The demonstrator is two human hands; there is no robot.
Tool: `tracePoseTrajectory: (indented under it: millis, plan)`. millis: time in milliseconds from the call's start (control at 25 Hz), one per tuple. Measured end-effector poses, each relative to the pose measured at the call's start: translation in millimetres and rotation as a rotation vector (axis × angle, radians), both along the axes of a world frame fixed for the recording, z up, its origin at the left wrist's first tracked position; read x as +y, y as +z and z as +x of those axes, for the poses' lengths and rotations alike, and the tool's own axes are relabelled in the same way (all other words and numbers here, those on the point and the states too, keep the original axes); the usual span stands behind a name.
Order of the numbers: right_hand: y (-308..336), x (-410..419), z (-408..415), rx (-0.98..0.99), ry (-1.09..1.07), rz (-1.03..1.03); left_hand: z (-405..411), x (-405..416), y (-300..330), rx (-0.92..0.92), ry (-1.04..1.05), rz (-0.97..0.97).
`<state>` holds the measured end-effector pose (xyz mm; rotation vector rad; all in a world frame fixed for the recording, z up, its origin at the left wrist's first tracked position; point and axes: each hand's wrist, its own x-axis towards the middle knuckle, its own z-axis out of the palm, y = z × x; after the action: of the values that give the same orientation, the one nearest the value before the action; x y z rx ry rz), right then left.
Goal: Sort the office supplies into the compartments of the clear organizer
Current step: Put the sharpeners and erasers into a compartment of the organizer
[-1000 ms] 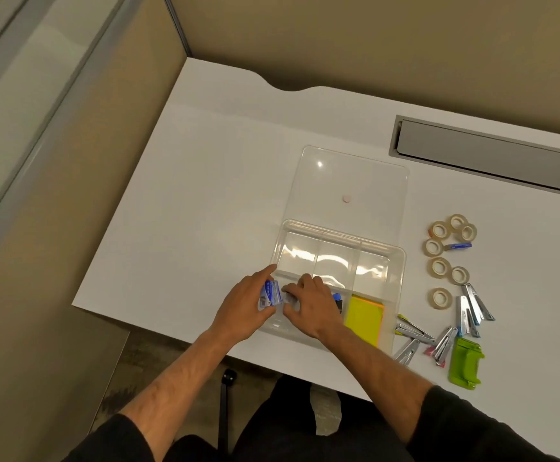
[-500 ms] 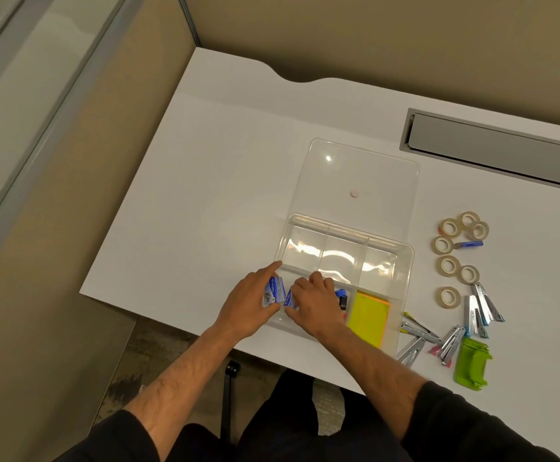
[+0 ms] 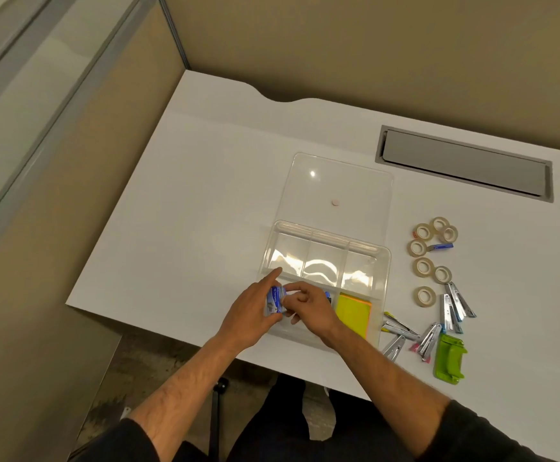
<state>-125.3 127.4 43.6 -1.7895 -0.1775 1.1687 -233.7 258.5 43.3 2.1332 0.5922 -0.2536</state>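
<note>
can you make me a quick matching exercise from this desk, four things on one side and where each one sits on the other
Things:
1. yellow sticky notes
2. tape rolls
3. green stapler
4. small blue box

Places:
A. loose on the desk, right of the organizer
B. held between both hands
C. in the organizer's near right compartment
D. on the desk at the near right, beside the metal staplers

Pairs: 1-C, 2-A, 3-D, 4-B

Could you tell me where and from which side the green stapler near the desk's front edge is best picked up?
Probably grip the green stapler across its long sides at the middle, coming from above: it lies flat on the desk, lengthwise toward the person, clear of the neighbouring staple removers.
</note>
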Motion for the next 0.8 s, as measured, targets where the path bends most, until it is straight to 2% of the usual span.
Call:
tracePoseTrajectory:
  millis: [160,240,400,520,680,800]
  plan:
    - [-0.1,2.2,-1.5,0.043,-0.091,0.005,-3.8,0.3,-1.2,-0.002,0.011,0.001]
    - [-3.4,3.5,-2.6,-0.045,-0.101,-0.058,-7.4,3.5,-2.8,-0.005,0.024,0.023]
    - [-12.3,9.3,-6.2,-0.320,0.063,-0.182,-14.3,9.4,-7.3,0.017,0.036,0.082]
    - [-18.8,20.5,-8.4,-0.434,0.116,-0.281,-18.0,11.2,-8.7,0.037,0.029,0.118]
    - [-24.5,33.5,-8.4,-0.468,0.206,-0.360,-19.2,12.2,-8.5,0.050,0.027,0.112]
    - [-23.7,32.9,-3.5,-0.429,0.229,-0.344,-17.2,12.9,-8.3,0.053,0.031,0.108]
